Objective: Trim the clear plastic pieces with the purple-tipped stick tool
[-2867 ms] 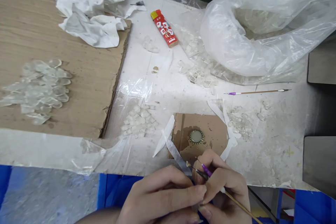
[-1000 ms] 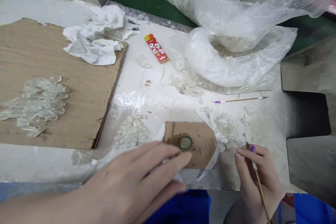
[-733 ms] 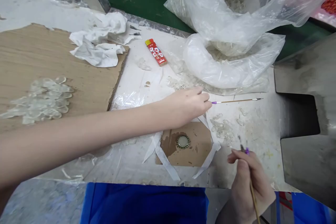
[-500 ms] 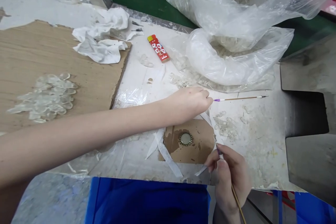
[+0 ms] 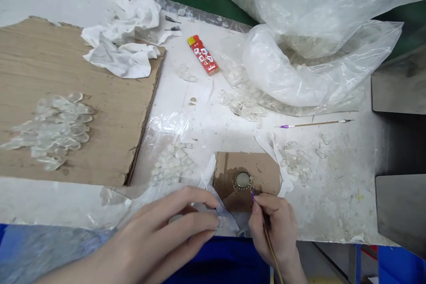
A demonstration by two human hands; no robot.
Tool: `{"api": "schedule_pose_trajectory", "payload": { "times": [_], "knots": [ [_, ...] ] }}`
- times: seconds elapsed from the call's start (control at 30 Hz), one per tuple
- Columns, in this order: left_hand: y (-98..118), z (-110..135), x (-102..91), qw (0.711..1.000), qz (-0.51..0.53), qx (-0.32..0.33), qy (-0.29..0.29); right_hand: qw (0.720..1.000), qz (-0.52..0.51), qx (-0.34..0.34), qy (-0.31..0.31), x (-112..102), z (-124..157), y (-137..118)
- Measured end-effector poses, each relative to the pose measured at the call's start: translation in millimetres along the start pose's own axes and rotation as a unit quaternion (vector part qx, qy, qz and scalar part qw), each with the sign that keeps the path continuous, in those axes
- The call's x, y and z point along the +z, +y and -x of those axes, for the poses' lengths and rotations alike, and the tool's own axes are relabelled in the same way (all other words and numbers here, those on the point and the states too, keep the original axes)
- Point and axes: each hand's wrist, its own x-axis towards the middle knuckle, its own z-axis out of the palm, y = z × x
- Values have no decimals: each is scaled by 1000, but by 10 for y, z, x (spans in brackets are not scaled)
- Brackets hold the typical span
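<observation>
My right hand (image 5: 274, 226) is closed round a thin paintbrush (image 5: 272, 250) with a wooden handle and purple ferrule. The brush's tip points at the beaded edge of a small round ornament (image 5: 242, 180), which has a pale, cloudy centre. This ornament lies on a brown cardboard piece (image 5: 266, 171), stained dark in places. To its left, my left hand (image 5: 173, 230) rests with fingers curved and apart by a white tape strip (image 5: 228, 213); the thumb is hidden. Something clear lies near those fingertips, too faint to name. A second brush (image 5: 316, 124) lies farther back.
Clear pieces lie heaped on a large cardboard sheet (image 5: 109, 111), with smaller piles (image 5: 173, 164) on the white table. A red lighter (image 5: 203, 55), crumpled white cloth (image 5: 126, 60) and plastic bags (image 5: 293, 77) sit behind. Metal parts (image 5: 404, 204) stand at the right.
My left hand has drawn back from the second brush, which stays on the table, to the cardboard's near left. My right hand has brought its brush up to the ornament.
</observation>
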Motion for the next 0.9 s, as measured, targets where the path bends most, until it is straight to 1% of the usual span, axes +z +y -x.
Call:
{"api": "schedule_pose_trajectory", "payload": {
  "times": [0.1, 0.17, 0.27, 0.4, 0.5, 0.53, 0.6, 0.67, 0.73, 0.77, 0.83, 0.9],
  "knots": [
    [-42, 109, 136, 997, 70, -38, 21, 1000, 13, -9, 1, 13, -35, -23],
    [-58, 108, 177, 992, 119, -47, 15, 1000, 20, -15, 0, 12, -65, -44],
    [-66, 78, 206, 986, 159, -52, 14, 1000, 21, -15, -5, 2, -90, -61],
    [-79, 72, 273, 982, 169, -61, 51, 1000, 8, 6, 9, -5, -28, -38],
    [-89, 75, 337, 984, 156, -69, 55, 999, -17, 24, 26, -3, 43, -38],
    [-85, 70, 357, 983, 155, -74, 59, 998, -34, 31, 31, -2, 57, -51],
    [-63, 51, 393, 980, 165, -84, 73, 991, -107, 58, 49, -1, 61, -98],
    [-27, 20, 422, 973, 193, -90, 88, 967, -222, 94, 78, 6, 32, -165],
    [7, -15, 438, 965, 227, -91, 99, 927, -343, 121, 96, 25, -20, -239],
    [19, -32, 442, 961, 240, -90, 103, 908, -387, 126, 100, 38, -49, -275],
    [30, -59, 443, 958, 256, -78, 105, 875, -454, 140, 94, 71, -92, -339],
    [27, -73, 453, 956, 264, -70, 108, 851, -492, 166, 86, 102, -99, -386]
  ]
}}
